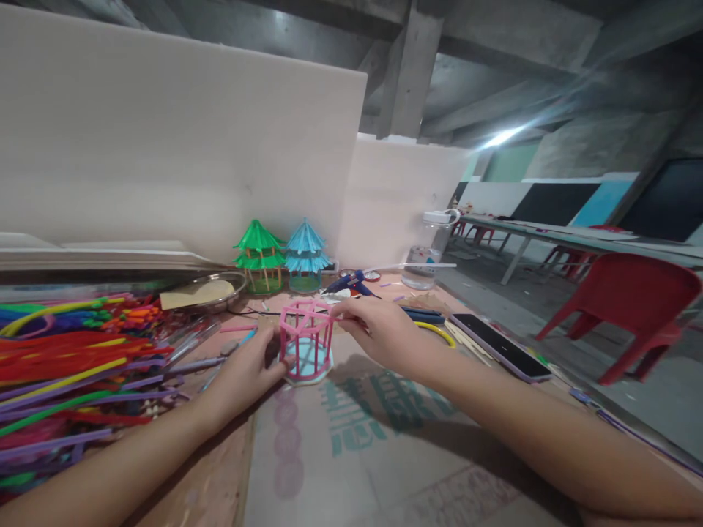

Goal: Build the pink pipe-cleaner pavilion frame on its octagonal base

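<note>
A small open cage-like pavilion frame (pixel 305 329) of pink fuzzy sticks, apparently pipe cleaners, stands upright on a pale blue base (pixel 307 375). My left hand (pixel 262 360) is closed on its left side, thumb against a lower post at the base. At the upper right rim of the frame, my right hand (pixel 365 322) has its fingertips pinched together. Whether a separate small piece is between those fingertips is hidden. Behind the frame stand two finished-looking pavilions, a green one (pixel 259 256) and a light blue one (pixel 305 256), each with a tiered roof.
Colourful pipe cleaners (pixel 71 359) are heaped at left. A metal dish (pixel 225 289), a blue glue gun (pixel 348 282) and a water bottle (pixel 425 252) stand farther back. A phone (pixel 499 345) lies at right. Printed cardboard (pixel 351 476) covers the table; a red chair (pixel 640 307) stands beyond.
</note>
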Action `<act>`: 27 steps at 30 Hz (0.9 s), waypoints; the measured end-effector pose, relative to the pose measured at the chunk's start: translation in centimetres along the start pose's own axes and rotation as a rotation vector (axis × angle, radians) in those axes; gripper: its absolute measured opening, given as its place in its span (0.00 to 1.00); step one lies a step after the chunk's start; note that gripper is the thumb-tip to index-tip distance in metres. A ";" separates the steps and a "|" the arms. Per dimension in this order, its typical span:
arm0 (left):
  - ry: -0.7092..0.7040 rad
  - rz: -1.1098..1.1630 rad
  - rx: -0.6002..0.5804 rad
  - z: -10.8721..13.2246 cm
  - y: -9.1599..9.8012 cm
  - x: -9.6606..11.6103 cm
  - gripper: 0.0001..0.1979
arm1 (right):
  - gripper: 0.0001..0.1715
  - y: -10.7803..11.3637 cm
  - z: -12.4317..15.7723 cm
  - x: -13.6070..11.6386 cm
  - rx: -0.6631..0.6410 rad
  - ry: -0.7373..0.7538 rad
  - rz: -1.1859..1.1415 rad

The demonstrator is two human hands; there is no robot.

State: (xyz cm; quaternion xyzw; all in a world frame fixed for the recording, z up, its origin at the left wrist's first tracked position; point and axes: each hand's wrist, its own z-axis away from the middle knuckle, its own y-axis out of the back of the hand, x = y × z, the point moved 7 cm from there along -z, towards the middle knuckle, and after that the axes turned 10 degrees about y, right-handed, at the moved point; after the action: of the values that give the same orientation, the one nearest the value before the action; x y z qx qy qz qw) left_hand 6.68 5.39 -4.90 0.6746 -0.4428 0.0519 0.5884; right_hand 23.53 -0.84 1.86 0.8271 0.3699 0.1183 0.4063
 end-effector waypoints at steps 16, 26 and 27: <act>-0.021 0.001 0.007 0.0 -0.1 -0.2 0.19 | 0.07 -0.7 0.2 0.4 0.032 -0.053 -0.081; -0.029 -0.023 0.008 0.1 -0.1 -0.3 0.20 | 0.08 -0.7 0.3 0.1 0.011 -0.048 -0.086; -0.028 -0.023 0.006 0.1 -0.1 -0.3 0.20 | 0.08 -0.8 0.3 0.0 0.005 -0.041 -0.078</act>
State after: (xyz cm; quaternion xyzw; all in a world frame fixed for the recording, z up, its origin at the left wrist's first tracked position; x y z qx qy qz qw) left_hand 6.53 5.49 -5.20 0.6819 -0.4432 0.0370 0.5807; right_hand 23.31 -0.70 1.09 0.8153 0.3939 0.0846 0.4160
